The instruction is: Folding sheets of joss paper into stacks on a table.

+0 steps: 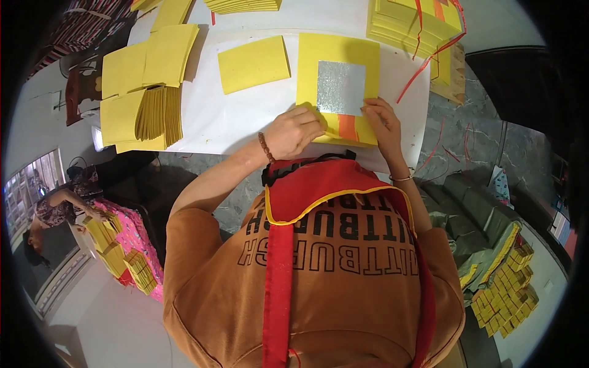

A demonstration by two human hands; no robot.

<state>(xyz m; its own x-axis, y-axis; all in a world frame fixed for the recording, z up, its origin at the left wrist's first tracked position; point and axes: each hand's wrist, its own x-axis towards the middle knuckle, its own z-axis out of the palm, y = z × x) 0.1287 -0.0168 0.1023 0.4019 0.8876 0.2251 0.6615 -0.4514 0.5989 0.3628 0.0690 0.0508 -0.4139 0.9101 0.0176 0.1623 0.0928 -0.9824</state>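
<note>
White counter, upper part of frame; yellow sheet at upper centre.
Silver square and orange strip lie on the sheet. Left hand, fingers curled, is at its lower-left edge; right hand, fingers bent, is at the square's lower-right corner. Whether either hand is clamped cannot be told. Yellow stacks stand upper left.

There is room to pass over the smooth white bench between the stacked yellow paper bundles at left and the flat yellow rectangular sheet; right of the silver-squared yellow paper, the right hand, a thin red strip and a tall yellow paper stack obstruct.
</note>
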